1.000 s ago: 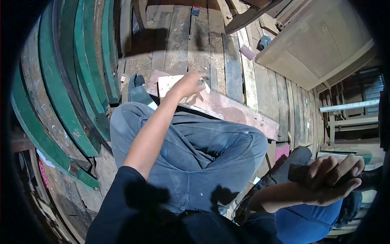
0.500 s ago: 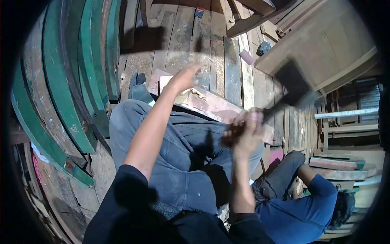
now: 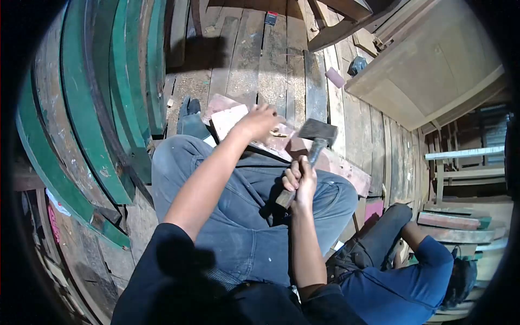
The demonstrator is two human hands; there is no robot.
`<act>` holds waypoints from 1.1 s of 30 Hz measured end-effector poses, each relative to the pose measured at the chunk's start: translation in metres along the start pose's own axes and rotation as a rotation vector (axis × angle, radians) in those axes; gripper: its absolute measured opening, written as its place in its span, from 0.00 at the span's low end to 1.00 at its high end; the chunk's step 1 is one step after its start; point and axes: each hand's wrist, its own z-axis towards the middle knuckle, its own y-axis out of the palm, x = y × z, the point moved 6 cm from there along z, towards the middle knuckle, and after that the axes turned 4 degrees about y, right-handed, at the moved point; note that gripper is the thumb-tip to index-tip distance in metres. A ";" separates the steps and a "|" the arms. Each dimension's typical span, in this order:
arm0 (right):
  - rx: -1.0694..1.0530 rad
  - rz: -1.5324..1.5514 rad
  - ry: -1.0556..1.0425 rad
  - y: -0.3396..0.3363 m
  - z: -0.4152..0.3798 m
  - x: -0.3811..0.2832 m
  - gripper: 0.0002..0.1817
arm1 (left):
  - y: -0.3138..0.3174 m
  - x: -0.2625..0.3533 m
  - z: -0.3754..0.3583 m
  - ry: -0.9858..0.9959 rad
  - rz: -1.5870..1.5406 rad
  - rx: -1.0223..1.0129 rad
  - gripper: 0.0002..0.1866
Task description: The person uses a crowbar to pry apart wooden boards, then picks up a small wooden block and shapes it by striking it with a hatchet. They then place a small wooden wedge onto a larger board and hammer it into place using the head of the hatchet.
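My right hand [image 3: 300, 181] is wrapped round the handle of a mallet [image 3: 318, 131], whose dark block head points away from me above a pinkish plank [image 3: 346, 172]. The butt of its handle sticks out below my fist. My left hand [image 3: 260, 122] is on the pale piece of wood [image 3: 227, 119] that rests on the plank, its fingers bent down and pressed together. Beside its fingertips shows a small yellowish piece [image 3: 279, 134]. What the fingers grip is hidden beneath them.
Curved green-painted wood pieces [image 3: 81, 108] stand at the left. A large wooden panel [image 3: 428, 65] leans at the right. A purple block [image 3: 335, 77] and a small red-and-black box [image 3: 271, 18] lie on the plank floor. A person in blue [image 3: 390, 281] sits at my right.
The mallet has swung down and left from its raised, blurred position at the right. My left hand has moved from spread fingers above the wood to bent fingers down on it.
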 end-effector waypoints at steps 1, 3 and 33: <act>0.009 0.017 -0.041 -0.004 -0.001 -0.005 0.15 | 0.008 0.011 -0.001 0.017 0.072 -0.001 0.47; 0.035 0.057 -0.062 -0.010 -0.001 -0.013 0.14 | 0.024 0.028 -0.001 0.084 0.184 -0.055 0.52; 0.035 0.300 0.082 -0.017 0.002 -0.016 0.12 | 0.016 -0.015 0.070 0.120 0.336 -0.043 0.57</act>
